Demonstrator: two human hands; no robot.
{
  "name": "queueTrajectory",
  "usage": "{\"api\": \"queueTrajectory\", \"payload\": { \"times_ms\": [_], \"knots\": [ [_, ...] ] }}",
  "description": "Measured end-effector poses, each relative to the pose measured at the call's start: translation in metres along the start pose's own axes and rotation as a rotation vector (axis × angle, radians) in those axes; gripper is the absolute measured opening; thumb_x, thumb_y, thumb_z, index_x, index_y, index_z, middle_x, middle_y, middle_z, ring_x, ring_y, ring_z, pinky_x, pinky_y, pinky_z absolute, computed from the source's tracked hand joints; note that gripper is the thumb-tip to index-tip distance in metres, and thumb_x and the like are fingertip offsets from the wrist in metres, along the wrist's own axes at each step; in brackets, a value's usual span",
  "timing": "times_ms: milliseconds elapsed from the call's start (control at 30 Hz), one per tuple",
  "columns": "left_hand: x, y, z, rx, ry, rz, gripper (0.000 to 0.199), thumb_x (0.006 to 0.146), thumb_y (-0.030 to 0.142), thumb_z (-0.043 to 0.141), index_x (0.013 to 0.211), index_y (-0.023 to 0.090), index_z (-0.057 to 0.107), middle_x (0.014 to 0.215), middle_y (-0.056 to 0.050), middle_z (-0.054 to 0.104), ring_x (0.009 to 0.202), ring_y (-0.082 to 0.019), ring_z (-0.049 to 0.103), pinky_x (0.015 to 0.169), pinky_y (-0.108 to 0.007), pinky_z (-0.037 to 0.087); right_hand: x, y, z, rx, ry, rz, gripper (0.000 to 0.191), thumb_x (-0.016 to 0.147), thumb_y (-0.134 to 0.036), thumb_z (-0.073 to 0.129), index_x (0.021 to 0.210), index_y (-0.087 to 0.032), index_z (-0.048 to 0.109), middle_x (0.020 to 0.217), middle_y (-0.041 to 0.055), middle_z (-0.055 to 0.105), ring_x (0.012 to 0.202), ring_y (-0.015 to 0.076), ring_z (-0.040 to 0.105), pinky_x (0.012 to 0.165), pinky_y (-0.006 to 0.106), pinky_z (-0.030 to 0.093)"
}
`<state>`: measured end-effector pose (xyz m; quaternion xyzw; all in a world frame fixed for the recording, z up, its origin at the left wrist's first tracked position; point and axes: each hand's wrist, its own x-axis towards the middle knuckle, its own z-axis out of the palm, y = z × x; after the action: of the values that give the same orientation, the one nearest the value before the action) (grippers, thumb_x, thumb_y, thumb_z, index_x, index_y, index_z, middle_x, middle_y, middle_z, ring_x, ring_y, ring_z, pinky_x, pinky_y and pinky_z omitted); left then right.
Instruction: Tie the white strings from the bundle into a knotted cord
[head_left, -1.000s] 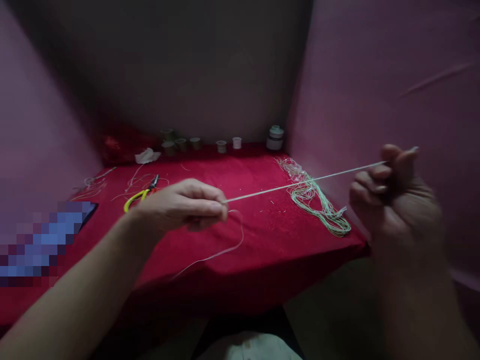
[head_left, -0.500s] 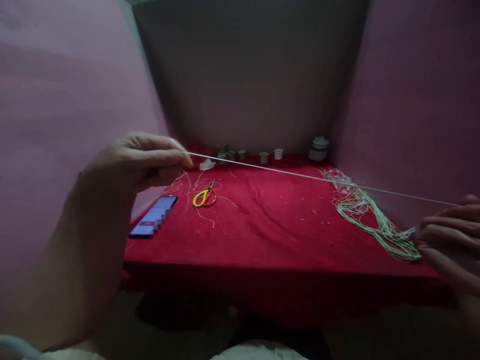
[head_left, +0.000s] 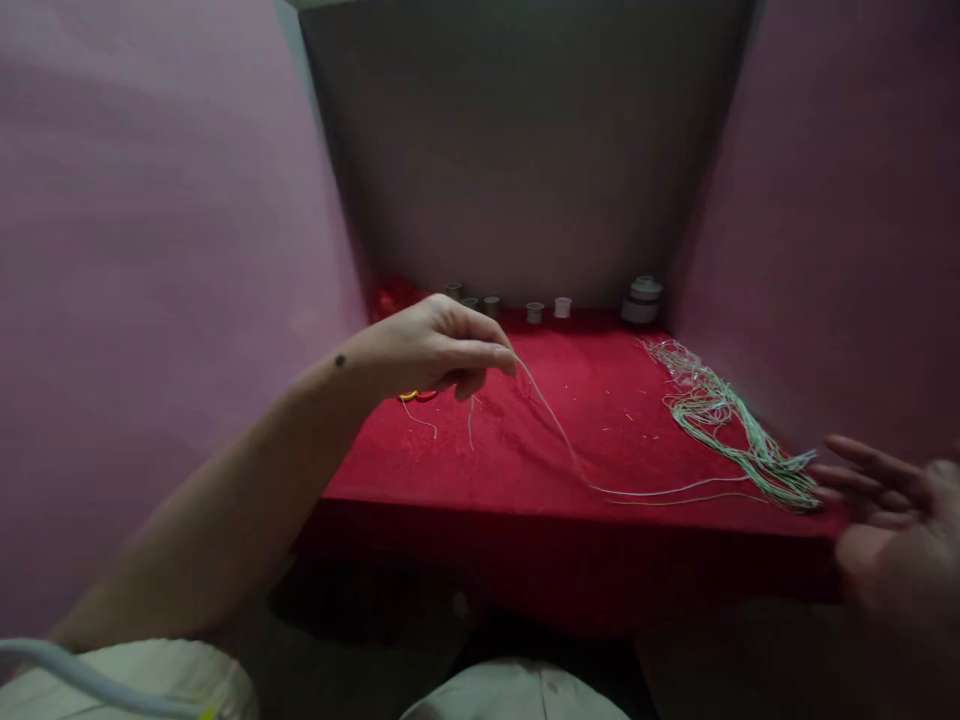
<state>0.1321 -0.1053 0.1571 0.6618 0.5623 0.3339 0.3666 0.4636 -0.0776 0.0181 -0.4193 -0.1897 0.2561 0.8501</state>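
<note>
My left hand [head_left: 465,350] is closed in a pinch over the middle of the table, holding one end of a thin pale cord [head_left: 553,422]. From those fingertips the cord hangs slack, bends near the table's front edge and runs right towards a bundle of green and whitish cords [head_left: 776,470]. At the right edge of the view, my right hand [head_left: 892,500] is beside the bundle's near end, fingers stretched and apart, slightly blurred. Whether its fingertips touch the bundle, I cannot tell. Only part of the yellow scissors handle [head_left: 409,396] shows below my left wrist.
A red cloth [head_left: 480,480] covers the table. Along the back stand several small spools [head_left: 535,313] and a lidded pale container [head_left: 642,300]. Short cord scraps [head_left: 628,416] lie scattered on the cloth. Pink walls [head_left: 165,200] close in both sides.
My left hand has moved right and slightly down, now covering the phone and most of the scissors. The cord, taut between both hands before, has gone slack; my right hand has let go and opened.
</note>
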Motion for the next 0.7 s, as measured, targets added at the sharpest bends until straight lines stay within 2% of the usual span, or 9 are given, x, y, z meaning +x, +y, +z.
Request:
{"api": "queueTrajectory", "payload": {
  "times_ms": [67, 100, 167, 233, 300, 367, 467, 533, 700],
  "knots": [
    [0.003, 0.006, 0.012, 0.004, -0.036, -0.009, 0.005, 0.061, 0.019, 0.072, 0.064, 0.015, 0.071, 0.04, 0.001, 0.05, 0.031, -0.006, 0.04, 0.031, -0.017, 0.024, -0.031, -0.008, 0.015, -0.137, -0.287, -0.046, 0.041, 0.066, -0.018, 0.064, 0.105, -0.031, 0.064, 0.078, 0.0091, 0.067, 0.061, 0.0203, 0.064, 0.053, 0.04, 0.047],
    [0.004, 0.008, 0.017, 0.007, -0.058, -0.007, 0.004, 0.061, 0.017, 0.071, 0.063, 0.014, 0.071, 0.04, 0.001, 0.05, 0.032, -0.006, 0.04, 0.031, -0.017, 0.024, -0.046, -0.011, 0.024, -0.202, -0.492, -0.019, 0.04, 0.069, -0.021, 0.064, 0.108, -0.028, 0.063, 0.088, 0.0094, 0.067, 0.07, 0.0195, 0.064, 0.064, 0.041, 0.049],
    [0.005, 0.013, 0.025, 0.013, -0.106, 0.01, 0.003, 0.063, 0.016, 0.07, 0.064, 0.014, 0.071, 0.041, 0.001, 0.051, 0.032, -0.006, 0.041, 0.032, -0.017, 0.024, -0.071, -0.014, 0.044, -0.211, -0.868, 0.023, 0.035, 0.075, -0.026, 0.061, 0.109, -0.024, 0.063, 0.099, 0.0078, 0.064, 0.089, 0.0173, 0.062, 0.082, 0.037, 0.048],
    [0.005, 0.015, 0.03, 0.011, -0.134, 0.031, 0.004, 0.064, 0.017, 0.069, 0.065, 0.013, 0.071, 0.041, 0.001, 0.051, 0.032, -0.006, 0.041, 0.033, -0.017, 0.024, -0.087, -0.012, 0.062, -0.186, -1.225, 0.198, 0.043, 0.073, -0.025, 0.063, 0.116, -0.025, 0.058, 0.098, 0.0045, 0.063, 0.089, 0.0138, 0.06, 0.081, 0.031, 0.048],
    [0.005, 0.015, 0.032, 0.009, -0.137, 0.045, 0.007, 0.066, 0.019, 0.068, 0.067, 0.013, 0.071, 0.04, 0.0, 0.05, 0.031, -0.005, 0.039, 0.032, -0.017, 0.023, -0.093, -0.008, 0.076, -0.157, -1.445, 0.383, 0.043, 0.073, -0.026, 0.064, 0.115, -0.022, 0.057, 0.084, 0.0027, 0.063, 0.074, 0.0107, 0.059, 0.071, 0.027, 0.049],
    [0.005, 0.012, 0.031, 0.015, -0.127, 0.049, 0.012, 0.069, 0.023, 0.067, 0.068, 0.012, 0.071, 0.039, 0.0, 0.048, 0.03, -0.004, 0.036, 0.031, -0.016, 0.021, -0.091, -0.005, 0.085, -0.172, -1.545, 0.482, 0.033, 0.075, -0.031, 0.062, 0.105, -0.017, 0.061, 0.067, -0.0002, 0.057, 0.056, 0.0072, 0.052, 0.055, 0.021, 0.046],
    [0.004, 0.004, 0.025, 0.005, -0.105, 0.041, 0.015, 0.073, 0.025, 0.064, 0.071, 0.011, 0.07, 0.038, 0.002, 0.046, 0.03, -0.003, 0.032, 0.031, -0.015, 0.021, -0.079, -0.008, 0.092, -0.238, -1.566, 0.521, 0.025, 0.076, -0.034, 0.061, 0.089, -0.012, 0.064, 0.053, -0.0038, 0.044, 0.042, 0.003, 0.037, 0.038, 0.016, 0.029],
    [0.004, -0.003, 0.02, -0.026, -0.109, 0.035, 0.014, 0.075, 0.024, 0.062, 0.074, 0.012, 0.069, 0.038, 0.003, 0.043, 0.03, -0.003, 0.032, 0.031, -0.015, 0.022, -0.069, -0.015, 0.094, -0.257, -1.576, 0.554, 0.022, 0.076, -0.032, 0.062, 0.084, -0.011, 0.063, 0.051, -0.0043, 0.039, 0.041, 0.0021, 0.032, 0.037, 0.016, 0.022],
    [0.003, -0.023, 0.009, -0.114, -0.128, 0.039, 0.016, 0.079, 0.026, 0.057, 0.08, 0.013, 0.067, 0.037, 0.004, 0.039, 0.03, -0.003, 0.03, 0.031, -0.015, 0.02, -0.053, -0.034, 0.098, -0.155, -1.558, 0.605, 0.014, 0.081, -0.028, 0.057, 0.079, -0.015, 0.062, 0.048, -0.0056, 0.027, 0.041, 0.0025, 0.023, 0.038, 0.018, 0.016]
  ]
}}
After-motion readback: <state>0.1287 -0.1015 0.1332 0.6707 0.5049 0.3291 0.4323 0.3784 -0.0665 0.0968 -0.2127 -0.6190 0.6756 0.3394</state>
